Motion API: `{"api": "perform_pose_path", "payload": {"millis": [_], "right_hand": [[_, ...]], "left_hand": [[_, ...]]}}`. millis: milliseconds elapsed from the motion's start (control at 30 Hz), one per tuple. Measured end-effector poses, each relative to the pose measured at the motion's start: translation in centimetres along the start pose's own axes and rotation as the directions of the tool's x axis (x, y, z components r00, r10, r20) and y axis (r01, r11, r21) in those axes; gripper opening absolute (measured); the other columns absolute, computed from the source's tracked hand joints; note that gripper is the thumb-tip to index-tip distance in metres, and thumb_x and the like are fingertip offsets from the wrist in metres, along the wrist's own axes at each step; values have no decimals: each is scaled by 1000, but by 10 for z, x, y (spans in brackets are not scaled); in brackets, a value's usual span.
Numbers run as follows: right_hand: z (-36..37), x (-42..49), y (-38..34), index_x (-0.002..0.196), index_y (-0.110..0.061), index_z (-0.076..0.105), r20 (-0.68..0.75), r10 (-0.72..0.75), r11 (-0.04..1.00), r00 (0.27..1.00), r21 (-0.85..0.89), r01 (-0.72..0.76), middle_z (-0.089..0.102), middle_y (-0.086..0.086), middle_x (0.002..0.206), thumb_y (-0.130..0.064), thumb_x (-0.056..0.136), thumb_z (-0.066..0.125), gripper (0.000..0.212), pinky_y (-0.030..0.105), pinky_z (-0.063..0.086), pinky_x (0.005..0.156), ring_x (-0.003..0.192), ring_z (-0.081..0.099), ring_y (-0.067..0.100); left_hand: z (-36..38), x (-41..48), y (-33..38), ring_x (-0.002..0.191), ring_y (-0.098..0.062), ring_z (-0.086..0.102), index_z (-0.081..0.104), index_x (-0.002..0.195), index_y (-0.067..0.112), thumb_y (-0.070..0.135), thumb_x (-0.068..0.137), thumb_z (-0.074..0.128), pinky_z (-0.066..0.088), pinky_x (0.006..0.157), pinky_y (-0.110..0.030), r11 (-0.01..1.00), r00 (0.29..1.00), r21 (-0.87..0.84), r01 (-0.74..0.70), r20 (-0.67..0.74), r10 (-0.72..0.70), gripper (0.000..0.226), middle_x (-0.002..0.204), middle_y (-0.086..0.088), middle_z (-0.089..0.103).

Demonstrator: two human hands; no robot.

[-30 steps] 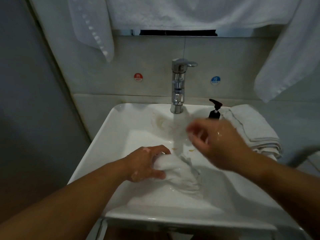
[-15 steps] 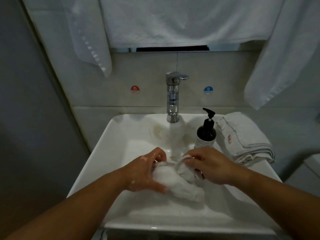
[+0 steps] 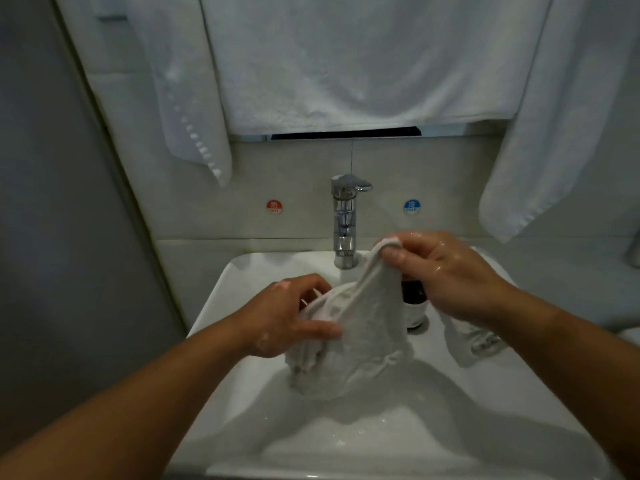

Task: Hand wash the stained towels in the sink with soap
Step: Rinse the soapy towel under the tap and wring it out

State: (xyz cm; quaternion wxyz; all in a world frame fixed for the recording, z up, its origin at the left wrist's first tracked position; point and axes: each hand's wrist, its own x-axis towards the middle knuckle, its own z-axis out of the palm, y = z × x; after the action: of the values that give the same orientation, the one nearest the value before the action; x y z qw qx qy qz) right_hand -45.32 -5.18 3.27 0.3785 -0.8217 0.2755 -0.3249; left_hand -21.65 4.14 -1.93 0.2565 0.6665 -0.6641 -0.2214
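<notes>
The sink (image 3: 467,438) is closest. Over it hangs the towel (image 3: 353,348), slanting from low left up to high right. The left hand (image 3: 294,317), nearer and lower, grips its bunched middle. The right hand (image 3: 446,271) pinches the top corner, just in front of the tap (image 3: 346,216). Rubbing would likely go along that slant.

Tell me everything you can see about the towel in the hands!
The towel is white terry cloth, wet-looking and crumpled, with a woven band near one edge. It hangs over the sink. The right hand pinches one corner up high; the left hand grips its bunched side lower down.
</notes>
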Motion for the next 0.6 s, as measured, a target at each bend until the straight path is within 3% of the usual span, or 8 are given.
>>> {"api": "perform_pose_path", "payload": {"millis": [100, 167, 233, 300, 367, 433, 533, 600], "right_hand": [[-19, 8, -10, 101, -21, 74, -98, 97, 958, 990, 277, -66, 72, -3, 91, -30, 101, 55, 21, 26, 59, 69, 81, 70, 10], [-32, 14, -10, 106, -20, 72, -87, 157, 913, 984, 392, -111, 72, 1, 96, -29, 101, 55, 20, 32, 60, 72, 87, 72, 17], [-36, 18, -10, 112, -19, 71, -77, 216, 865, 973, 478, -155, 72, 7, 105, -31, 100, 57, 22, 41, 59, 79, 96, 71, 25], [-32, 19, -6, 99, -15, 73, -82, 252, 849, 964, 498, -179, 74, 4, 93, -27, 98, 60, 18, 41, 55, 77, 89, 68, 25], [-25, 13, 0, 82, -11, 70, -22, 151, 970, 988, 196, -144, 69, -3, 78, -32, 90, 59, 25, 34, 47, 70, 77, 61, 18], [-12, 4, 8, 77, -18, 71, 173, 119, 982, 978, -165, -90, 66, -11, 71, -32, 90, 57, 23, 29, 44, 68, 70, 59, 8], [12, -5, 16, 97, -27, 65, 278, 235, 919, 931, -375, -120, 64, -11, 73, -32, 92, 68, 7, 25, 47, 66, 67, 60, 5], [24, -1, 17, 121, -35, 53, 209, 213, 879, 954, -467, -93, 62, -16, 101, -47, 87, 73, 42, 23, 50, 77, 88, 61, 3]], "left_hand": [[-14, -6, -7, 85, -9, 64, 63, 100, 39, 52, 77, 82, 55, 76, -26, 997, 998, 63, 55, 38, -58, 32, 92, 14, 68], [-18, -12, -17, 82, -12, 64, 64, 92, 34, 47, 83, 79, 55, 75, -31, 995, 995, 46, 94, 9, -94, 22, 88, 11, 69], [-16, -18, -23, 82, -18, 68, 64, 88, 25, 36, 90, 76, 56, 79, -41, 977, 990, -162, 139, -12, -143, 16, 86, 3, 73], [-12, -21, -23, 86, -29, 70, 61, 91, 14, 22, 94, 70, 55, 76, -45, 882, 980, -440, 170, -16, -197, 13, 91, -7, 75], [-11, -21, -17, 85, -30, 68, 58, 93, 12, 16, 96, 66, 53, 69, -38, 792, 977, -589, 160, -23, -214, 9, 93, -11, 74], [-10, -18, -8, 81, -26, 67, 57, 95, 13, 13, 99, 62, 51, 64, -33, 759, 982, -639, 124, -30, -186, 6, 90, -10, 73], [-13, -13, 5, 80, -25, 70, 58, 99, 14, 13, 101, 59, 54, 63, -30, 812, 993, -577, 81, -22, -115, 2, 91, -8, 75], [-17, -10, 13, 87, -26, 71, 59, 99, 18, 19, 98, 63, 57, 73, -37, 851, 999, -524, 33, 1, -38, 4, 97, -10, 75]]}}
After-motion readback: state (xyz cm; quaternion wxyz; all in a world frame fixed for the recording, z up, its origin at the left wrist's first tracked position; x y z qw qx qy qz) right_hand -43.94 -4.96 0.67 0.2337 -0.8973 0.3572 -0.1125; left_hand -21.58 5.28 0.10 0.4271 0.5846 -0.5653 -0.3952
